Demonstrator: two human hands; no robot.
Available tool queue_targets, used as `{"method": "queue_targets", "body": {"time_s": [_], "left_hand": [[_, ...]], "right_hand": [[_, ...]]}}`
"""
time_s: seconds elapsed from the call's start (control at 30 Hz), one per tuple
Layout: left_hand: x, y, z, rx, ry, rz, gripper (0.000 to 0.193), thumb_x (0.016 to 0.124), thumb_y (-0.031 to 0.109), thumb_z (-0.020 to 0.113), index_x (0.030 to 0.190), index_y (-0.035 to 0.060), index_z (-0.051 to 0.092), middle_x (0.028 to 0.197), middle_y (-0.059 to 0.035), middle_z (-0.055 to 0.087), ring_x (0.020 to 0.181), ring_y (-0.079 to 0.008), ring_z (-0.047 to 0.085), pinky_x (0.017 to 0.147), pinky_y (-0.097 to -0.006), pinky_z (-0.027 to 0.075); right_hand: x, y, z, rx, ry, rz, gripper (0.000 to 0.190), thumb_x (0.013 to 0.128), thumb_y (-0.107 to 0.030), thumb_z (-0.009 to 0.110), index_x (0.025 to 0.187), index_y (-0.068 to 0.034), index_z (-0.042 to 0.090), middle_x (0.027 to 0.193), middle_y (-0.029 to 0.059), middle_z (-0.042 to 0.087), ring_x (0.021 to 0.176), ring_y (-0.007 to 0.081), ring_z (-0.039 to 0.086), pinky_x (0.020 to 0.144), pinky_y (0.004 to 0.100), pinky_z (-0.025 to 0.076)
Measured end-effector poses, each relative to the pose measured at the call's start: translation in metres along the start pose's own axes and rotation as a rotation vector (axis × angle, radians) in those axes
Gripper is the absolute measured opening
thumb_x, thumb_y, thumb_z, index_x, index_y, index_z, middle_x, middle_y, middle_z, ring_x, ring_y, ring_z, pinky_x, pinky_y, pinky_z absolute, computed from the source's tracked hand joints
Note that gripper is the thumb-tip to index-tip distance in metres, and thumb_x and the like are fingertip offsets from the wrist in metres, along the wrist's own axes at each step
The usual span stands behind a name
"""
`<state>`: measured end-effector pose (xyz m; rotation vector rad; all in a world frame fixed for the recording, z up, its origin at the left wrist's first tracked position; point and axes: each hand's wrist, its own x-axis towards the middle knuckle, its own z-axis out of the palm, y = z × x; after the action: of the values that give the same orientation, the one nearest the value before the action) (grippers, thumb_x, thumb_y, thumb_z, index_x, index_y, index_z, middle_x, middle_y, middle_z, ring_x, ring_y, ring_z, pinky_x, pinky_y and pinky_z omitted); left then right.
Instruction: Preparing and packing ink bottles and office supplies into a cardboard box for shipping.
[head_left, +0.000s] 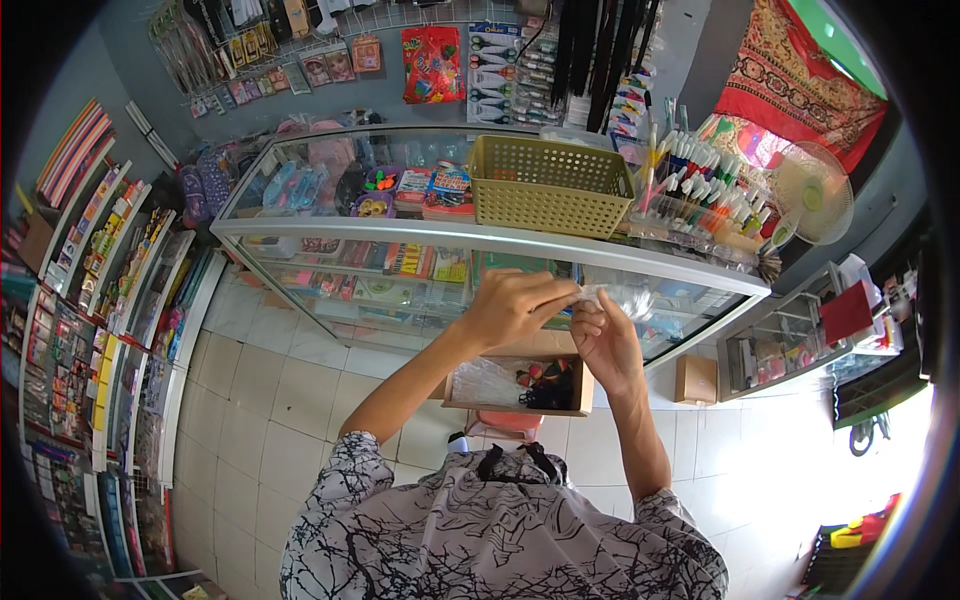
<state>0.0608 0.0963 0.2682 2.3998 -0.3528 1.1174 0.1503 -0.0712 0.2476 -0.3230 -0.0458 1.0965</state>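
A clear plastic bag (634, 301) is stretched between my two hands, in front of the glass display case. The fingertips of my left hand (517, 300) pinch its left end. On the other side my right hand (609, 337) grips it between thumb and fingers. Whether anything is inside the bag I cannot tell. Below my hands an open cardboard box (517, 412) rests on a red plastic stool (504, 424). Clear plastic packaging (484, 381) fills the box's left part, and small dark items with red and yellow bits (551, 382) lie at its right.
An olive perforated plastic basket (551, 202) stands on the glass display case (337, 232), beside a holder of markers (705, 195). A fan (810, 193) is at the right. Shelves of stationery (97, 300) line the left side. A small cardboard box (696, 379) sits on the tiled floor.
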Motion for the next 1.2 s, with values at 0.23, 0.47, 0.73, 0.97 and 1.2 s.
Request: {"method": "queue_targets", "body": {"time_s": [0.23,0.47,0.73,0.97,1.2], "left_hand": [[0.001,0.007,-0.015,-0.52,-0.09,-0.382,0.018,0.082,0.019,0.07,0.093,0.004,0.071,0.085,-0.0088,0.071,0.066,-0.0152,0.065,0.058,-0.0273,0.049],[-0.008,0.003,-0.012,-0.363,-0.183,-0.318,0.021,0.083,0.022,0.07,0.098,0.0082,0.069,0.074,-0.0057,0.067,0.06,-0.0151,0.062,0.056,-0.027,0.047],[-0.01,-0.004,-0.004,0.205,-0.017,0.189,0.024,0.076,0.018,0.072,0.099,0.0159,0.067,0.066,0.001,0.063,0.058,-0.0137,0.062,0.051,-0.0297,0.047],[-0.014,-0.009,-0.002,-0.273,0.059,-0.07,0.016,0.08,0.018,0.072,0.092,0.0095,0.069,0.069,-0.002,0.066,0.055,-0.0145,0.061,0.05,-0.0282,0.046],[-0.006,0.003,-0.015,-0.881,-0.402,-0.555,0.022,0.084,0.024,0.07,0.092,0.0042,0.068,0.061,-0.0036,0.057,0.051,-0.0082,0.052,0.05,-0.0259,0.039]], "right_hand": [[-0.011,0.002,0.023,-0.849,-0.041,-0.532,0.023,0.081,-0.01,0.07,0.093,-0.001,0.052,0.084,0.0038,0.055,0.078,0.0088,0.052,0.066,0.0187,0.04],[-0.006,-0.006,0.021,-1.337,0.039,-0.584,0.02,0.08,-0.012,0.071,0.076,-0.003,0.053,0.06,0.0007,0.051,0.052,0.0085,0.046,0.053,0.0215,0.039],[0.001,-0.001,0.004,-0.097,0.025,0.122,0.007,0.088,-0.01,0.059,0.088,-0.005,0.055,0.07,-0.0019,0.052,0.054,0.0048,0.042,0.053,0.0213,0.036],[-0.016,0.007,0.018,-0.656,-0.006,-0.19,0.025,0.082,-0.004,0.068,0.104,-0.005,0.057,0.088,0.0018,0.056,0.08,0.0098,0.051,0.07,0.0235,0.04],[-0.012,-0.01,0.001,-1.24,-0.209,-0.519,0.015,0.076,-0.003,0.074,0.085,-0.005,0.061,0.085,0.0018,0.057,0.08,0.0104,0.054,0.071,0.0237,0.041]]}}
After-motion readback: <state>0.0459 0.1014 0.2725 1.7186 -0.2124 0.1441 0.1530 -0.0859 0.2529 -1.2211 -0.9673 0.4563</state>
